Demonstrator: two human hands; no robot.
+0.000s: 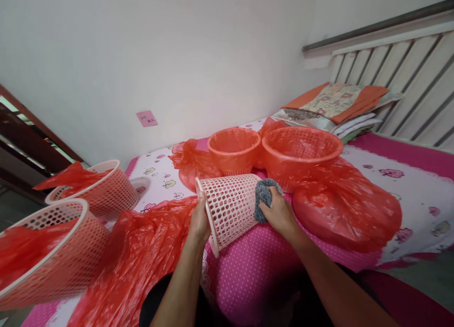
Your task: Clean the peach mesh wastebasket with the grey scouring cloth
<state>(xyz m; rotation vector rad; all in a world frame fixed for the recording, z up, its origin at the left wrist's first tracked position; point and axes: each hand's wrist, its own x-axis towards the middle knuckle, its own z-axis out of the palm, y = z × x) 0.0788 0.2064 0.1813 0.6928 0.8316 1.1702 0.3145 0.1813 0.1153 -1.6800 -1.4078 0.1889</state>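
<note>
A pale pink perforated plastic wastebasket point(232, 206) lies tipped on its side in front of me, its open rim facing left. My left hand point(201, 218) grips that rim, with the thumb on the outside and the other fingers mostly hidden. On the right, my right hand point(278, 211) is closed on a grey-blue cloth point(263, 201) and presses it against the basket's base end. Directly behind stand two more baskets lined with red plastic bags, a smaller lined basket point(234, 147) and a wider lined basket point(301, 152).
Two pink baskets, a front basket point(53, 260) and a rear basket point(113, 190), lean at left with red plastic inside. A crumpled red bag point(142, 251) and a puffed red bag point(347, 208) flank me. Folded bedding point(336, 104) lies by the white headboard point(400, 81).
</note>
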